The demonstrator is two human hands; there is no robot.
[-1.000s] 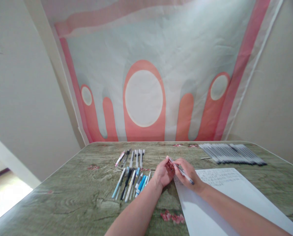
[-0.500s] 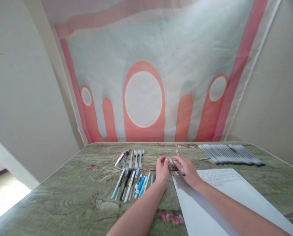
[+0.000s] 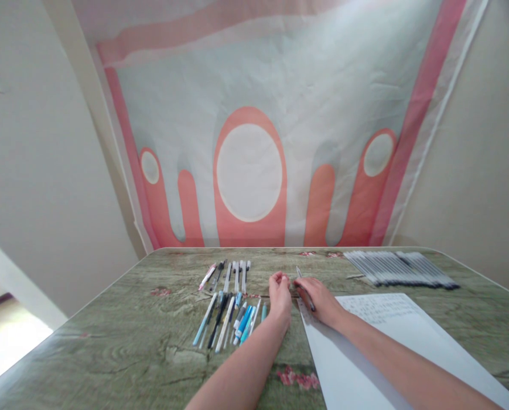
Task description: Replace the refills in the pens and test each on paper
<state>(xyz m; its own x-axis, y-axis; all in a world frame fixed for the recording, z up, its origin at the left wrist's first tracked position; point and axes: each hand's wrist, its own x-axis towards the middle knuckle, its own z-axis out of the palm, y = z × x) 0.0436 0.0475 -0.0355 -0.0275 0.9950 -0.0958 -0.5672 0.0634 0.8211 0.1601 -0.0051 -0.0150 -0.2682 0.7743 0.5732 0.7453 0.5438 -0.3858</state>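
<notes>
The right hand (image 3: pixel 319 299) holds a slim, clear pen with a dark end (image 3: pixel 311 306), its fingers closed round the middle of the barrel; the clear end points away from the person and the dark end lies back towards the wrist. This pen is near the upper left corner of a large white sheet of paper (image 3: pixel 365 356), and the right forearm crosses over the sheet. The left hand (image 3: pixel 280 297) is just beside the right, apart from it by a narrow gap, with its fingers curled in together; whether they pinch something small cannot be told. Handwriting in several dark rows (image 3: pixel 382 308) runs across the upper part of the sheet

To the left of the left hand, on the green-brown wood-patterned surface (image 3: pixel 135 341), lies a group of pens in blue, white and black, among them a thick blue-and-white pen (image 3: pixel 243 322) and a short teal pen (image 3: pixel 263 311), the nearest to the left wrist. Behind this group lie some clear pens with black parts (image 3: pixel 237 277) and a pink-and-white pen (image 3: pixel 207 277). At the far right, many clear pens with black ends (image 3: pixel 399 269) lie side by side in a slanting row
</notes>
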